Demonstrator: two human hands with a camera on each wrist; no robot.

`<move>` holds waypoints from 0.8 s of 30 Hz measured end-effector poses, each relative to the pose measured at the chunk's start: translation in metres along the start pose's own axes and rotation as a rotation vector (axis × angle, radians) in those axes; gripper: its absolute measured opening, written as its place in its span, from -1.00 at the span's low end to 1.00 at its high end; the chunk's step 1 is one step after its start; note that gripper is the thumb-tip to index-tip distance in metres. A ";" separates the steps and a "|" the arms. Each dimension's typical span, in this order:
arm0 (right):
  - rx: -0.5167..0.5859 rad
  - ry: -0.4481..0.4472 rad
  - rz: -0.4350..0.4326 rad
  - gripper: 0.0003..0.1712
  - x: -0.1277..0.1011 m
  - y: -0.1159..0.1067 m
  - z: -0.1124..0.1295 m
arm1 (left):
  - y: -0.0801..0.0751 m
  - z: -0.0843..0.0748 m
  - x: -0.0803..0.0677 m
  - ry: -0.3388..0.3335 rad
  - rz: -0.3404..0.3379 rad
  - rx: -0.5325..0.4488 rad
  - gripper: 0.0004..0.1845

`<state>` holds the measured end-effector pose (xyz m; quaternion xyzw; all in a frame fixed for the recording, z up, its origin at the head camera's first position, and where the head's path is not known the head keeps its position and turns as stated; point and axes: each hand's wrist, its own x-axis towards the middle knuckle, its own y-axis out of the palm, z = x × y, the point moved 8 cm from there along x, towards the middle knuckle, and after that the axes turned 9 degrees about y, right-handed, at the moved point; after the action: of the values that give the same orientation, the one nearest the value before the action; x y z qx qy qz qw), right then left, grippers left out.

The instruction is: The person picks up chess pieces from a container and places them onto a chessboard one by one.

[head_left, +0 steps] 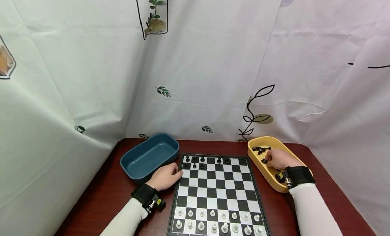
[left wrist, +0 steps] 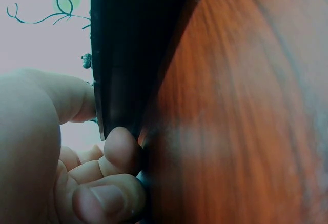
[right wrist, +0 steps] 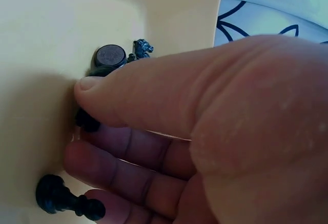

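Across the board [head_left: 217,193] open rows [head_left: 220,184] stretch, left hand [head_left: 165,177] clamped on its left edge [head_left: 174,195], right hand [head_left: 281,159] pinching a black piece [head_left: 264,161] inside the tray [head_left: 265,173] rightward.

Not a readable word, number or brand anywhere here! Down at six o'clock, the chessboard [head_left: 219,184] has tiny pale marks along its border, far too small to make out. Over at seven, the left wrist camera [head_left: 159,203], and at four, the right wrist camera [head_left: 280,177], show yellow-green patches with no legible lettering. Close-ups: nothing readable either!
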<state>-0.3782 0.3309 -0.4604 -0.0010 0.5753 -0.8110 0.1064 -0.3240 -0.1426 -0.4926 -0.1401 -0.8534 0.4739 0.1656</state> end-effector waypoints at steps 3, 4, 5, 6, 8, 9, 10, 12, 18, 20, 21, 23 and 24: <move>0.022 0.008 -0.012 -0.84 0.000 0.000 -0.001 | 0.001 0.001 0.000 0.001 0.003 0.003 -0.68; 0.032 0.009 -0.017 -0.84 -0.001 -0.001 -0.001 | 0.001 0.001 0.000 -0.002 0.004 0.003 -0.68; 0.036 0.005 -0.023 -0.83 -0.001 -0.001 -0.001 | 0.001 0.001 0.000 -0.002 0.003 0.004 -0.68; 0.043 0.008 -0.028 -0.83 -0.001 -0.002 -0.001 | 0.001 0.001 0.000 -0.002 0.002 0.004 -0.68; 0.053 0.016 -0.036 -0.82 -0.002 -0.003 -0.001 | 0.001 0.002 0.000 -0.007 0.004 0.006 -0.68; 0.056 0.017 -0.041 -0.82 -0.003 -0.004 -0.001 | 0.002 0.002 0.000 -0.008 0.005 0.004 -0.68; 0.060 0.017 -0.045 -0.81 -0.003 -0.004 -0.001 | 0.002 0.002 0.000 -0.008 0.006 0.004 -0.68; 0.067 0.017 -0.052 -0.81 -0.004 -0.006 -0.001 | 0.002 0.001 0.000 -0.003 0.005 0.002 -0.68; 0.098 0.042 -0.066 -0.78 -0.006 -0.012 -0.001 | 0.001 0.000 -0.001 0.007 -0.002 0.005 -0.68; 0.086 0.035 -0.091 -0.77 -0.006 -0.016 0.000 | 0.001 0.001 -0.001 -0.002 -0.001 0.008 -0.68; 0.073 0.024 -0.108 -0.77 -0.006 -0.018 0.001 | 0.001 0.001 -0.001 -0.007 0.001 0.008 -0.68; 0.040 -0.006 -0.150 -0.79 -0.007 -0.022 0.004 | 0.001 0.001 -0.001 -0.010 0.001 0.005 -0.68; 0.025 -0.020 -0.170 -0.80 -0.008 -0.024 0.006 | 0.001 0.001 -0.001 -0.010 0.001 0.004 -0.68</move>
<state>-0.3741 0.3347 -0.4348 -0.0567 0.5618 -0.8242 0.0429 -0.3236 -0.1433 -0.4942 -0.1378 -0.8533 0.4763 0.1612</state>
